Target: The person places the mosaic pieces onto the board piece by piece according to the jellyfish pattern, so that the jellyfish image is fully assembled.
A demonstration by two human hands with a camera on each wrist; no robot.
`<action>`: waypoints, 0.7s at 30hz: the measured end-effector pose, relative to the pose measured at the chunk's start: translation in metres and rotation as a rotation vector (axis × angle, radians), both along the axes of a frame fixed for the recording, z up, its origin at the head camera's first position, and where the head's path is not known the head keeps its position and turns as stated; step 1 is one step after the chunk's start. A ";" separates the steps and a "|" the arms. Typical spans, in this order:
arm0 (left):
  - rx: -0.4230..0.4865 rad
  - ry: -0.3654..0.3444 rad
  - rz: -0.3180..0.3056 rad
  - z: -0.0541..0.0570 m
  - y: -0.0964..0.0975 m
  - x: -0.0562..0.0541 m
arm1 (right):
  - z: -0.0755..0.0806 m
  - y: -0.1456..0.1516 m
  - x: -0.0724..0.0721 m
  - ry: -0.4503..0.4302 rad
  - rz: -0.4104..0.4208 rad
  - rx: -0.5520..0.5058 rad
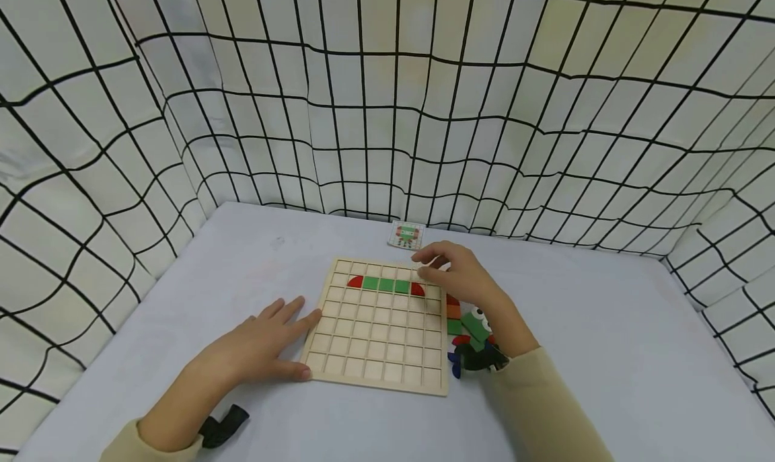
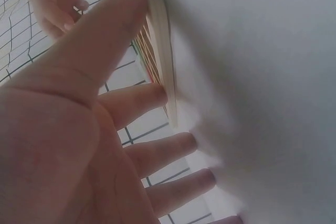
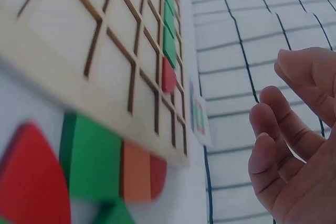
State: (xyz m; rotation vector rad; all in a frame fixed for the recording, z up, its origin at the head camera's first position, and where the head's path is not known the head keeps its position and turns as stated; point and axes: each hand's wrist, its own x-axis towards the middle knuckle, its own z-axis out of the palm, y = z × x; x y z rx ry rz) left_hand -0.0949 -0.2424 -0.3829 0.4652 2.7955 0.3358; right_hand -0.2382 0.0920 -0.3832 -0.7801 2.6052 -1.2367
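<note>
A wooden grid board (image 1: 375, 374) lies flat on the white table. Across its upper rows runs a line of three green squares (image 1: 385, 285), with a red rounded piece (image 1: 355, 282) on the left and another red piece (image 1: 418, 289) on the right. My left hand (image 1: 260, 344) is spread at the board's left side, thumb and index finger touching its edge. Over the upper right corner hovers my right hand (image 1: 460, 274), fingers loosely bent; the right wrist view shows nothing between them. Loose pieces, including a green block (image 3: 94, 156) and an orange block (image 3: 137, 174), lie beside the board's right edge.
A small pattern card (image 1: 407, 236) lies behind the board. Right of the board, under the right forearm, sits a pile with green pieces (image 1: 475, 327) and dark pieces (image 1: 475, 358). A black object (image 1: 224, 427) is by the left wrist. Black netting (image 1: 363, 112) encloses the table's far side.
</note>
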 end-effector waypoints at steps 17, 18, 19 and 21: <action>0.008 0.009 -0.016 0.003 0.001 0.000 | -0.012 0.081 0.001 -0.080 -0.177 0.010; 0.010 0.011 -0.021 0.003 0.002 0.000 | -0.012 0.084 0.000 -0.080 -0.176 0.011; 0.013 0.011 -0.023 0.003 0.002 -0.001 | -0.012 0.087 0.000 -0.084 -0.177 0.016; 0.014 0.011 -0.024 0.002 0.003 -0.001 | -0.013 0.092 -0.001 -0.087 -0.169 0.024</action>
